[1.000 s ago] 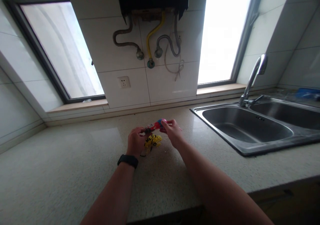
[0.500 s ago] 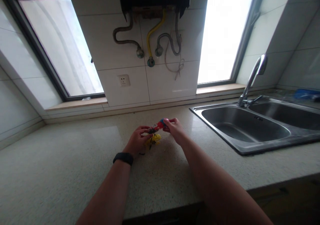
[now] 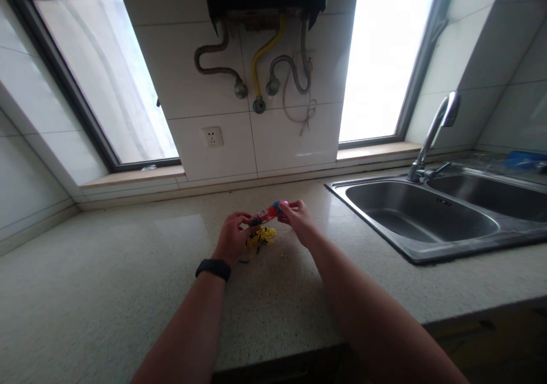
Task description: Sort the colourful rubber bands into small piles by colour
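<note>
My left hand (image 3: 234,233), with a dark band on the wrist, pinches the dark left end of a small red, blue and pink item (image 3: 269,213). At the other end, my right hand (image 3: 298,219) has its fingers closed on the blue and pink part. The item is stretched between both hands just over the counter, and its exact kind is too small to make out. Below it lies a loose heap of small yellow and black pieces (image 3: 262,237), partly covered by my left hand.
The speckled stone counter (image 3: 128,293) carries everything. To the right is a double steel sink (image 3: 421,216) with a chrome faucet (image 3: 431,136). Pipes (image 3: 256,68) run down the tiled wall under a heater, near a white socket (image 3: 212,137). A blue item (image 3: 523,160) lies far right.
My left hand has shifted slightly, and more of the red middle of the item shows. My right hand keeps its hold. The view has moved very little.
</note>
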Available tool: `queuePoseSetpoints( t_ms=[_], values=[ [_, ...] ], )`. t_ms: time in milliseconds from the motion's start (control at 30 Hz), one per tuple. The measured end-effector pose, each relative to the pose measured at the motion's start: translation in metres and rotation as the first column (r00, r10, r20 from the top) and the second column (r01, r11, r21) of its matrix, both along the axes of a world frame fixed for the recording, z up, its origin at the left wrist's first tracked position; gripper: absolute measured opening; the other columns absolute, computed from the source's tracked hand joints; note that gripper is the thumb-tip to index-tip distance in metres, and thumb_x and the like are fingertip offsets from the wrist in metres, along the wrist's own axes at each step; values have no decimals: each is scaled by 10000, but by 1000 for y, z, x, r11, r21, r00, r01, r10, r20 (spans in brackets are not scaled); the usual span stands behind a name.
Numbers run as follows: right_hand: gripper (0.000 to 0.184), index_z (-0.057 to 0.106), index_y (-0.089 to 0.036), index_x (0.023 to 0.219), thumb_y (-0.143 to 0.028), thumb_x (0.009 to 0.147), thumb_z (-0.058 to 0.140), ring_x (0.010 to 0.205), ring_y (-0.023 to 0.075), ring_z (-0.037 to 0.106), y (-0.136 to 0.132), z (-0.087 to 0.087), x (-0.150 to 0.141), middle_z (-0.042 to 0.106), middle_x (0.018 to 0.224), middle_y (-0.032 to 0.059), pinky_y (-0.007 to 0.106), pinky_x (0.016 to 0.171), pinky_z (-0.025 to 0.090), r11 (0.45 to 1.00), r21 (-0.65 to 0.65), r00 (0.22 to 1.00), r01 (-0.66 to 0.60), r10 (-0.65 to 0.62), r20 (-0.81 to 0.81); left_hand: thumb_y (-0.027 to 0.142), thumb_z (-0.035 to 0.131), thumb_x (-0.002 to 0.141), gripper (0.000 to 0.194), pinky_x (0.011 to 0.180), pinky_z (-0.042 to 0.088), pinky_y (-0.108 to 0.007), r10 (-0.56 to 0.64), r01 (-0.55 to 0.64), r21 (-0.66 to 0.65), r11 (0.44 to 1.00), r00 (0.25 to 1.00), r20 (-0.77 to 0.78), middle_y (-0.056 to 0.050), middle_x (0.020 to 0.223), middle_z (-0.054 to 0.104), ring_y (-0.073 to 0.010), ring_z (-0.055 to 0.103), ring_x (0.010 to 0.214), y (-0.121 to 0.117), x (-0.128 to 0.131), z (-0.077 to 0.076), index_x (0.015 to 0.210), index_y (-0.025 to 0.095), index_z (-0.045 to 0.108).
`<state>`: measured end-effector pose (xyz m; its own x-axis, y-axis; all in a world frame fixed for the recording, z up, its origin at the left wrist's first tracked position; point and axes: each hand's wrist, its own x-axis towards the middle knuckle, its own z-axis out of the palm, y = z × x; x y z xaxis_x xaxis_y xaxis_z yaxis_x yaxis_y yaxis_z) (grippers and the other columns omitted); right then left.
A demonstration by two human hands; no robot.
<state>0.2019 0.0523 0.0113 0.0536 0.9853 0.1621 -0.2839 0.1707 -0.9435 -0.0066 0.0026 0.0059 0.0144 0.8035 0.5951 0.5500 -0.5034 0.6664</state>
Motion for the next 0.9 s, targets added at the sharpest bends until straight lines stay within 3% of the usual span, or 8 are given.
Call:
queuePoseSetpoints(
  t_ms=[567, 900],
  values=[
    [414, 459, -208, 867, -424, 732, 785, 719, 170, 706, -2, 9, 5, 678, 772, 23, 298, 638, 613, 996, 81, 999, -19, 16, 34, 405, 793, 705, 262, 761, 504, -323, -27, 29, -58, 998, 999, 29, -72, 1026, 690, -220, 653, 923, 5, -6, -7, 808, 184, 699],
    [488, 450, -211, 864, -508, 672, 786, 701, 175, 693, 2, 12, 13, 672, 765, 16, 326, 639, 604, 991, 136, 996, 11, -22, 84, 398, 726, 765, 292, 745, 515, -336, -17, 18, -209, 978, 1000, 11, -70, 930, 739, -219, 682, 837, 2, -5, -7, 971, 191, 720]
  ],
)
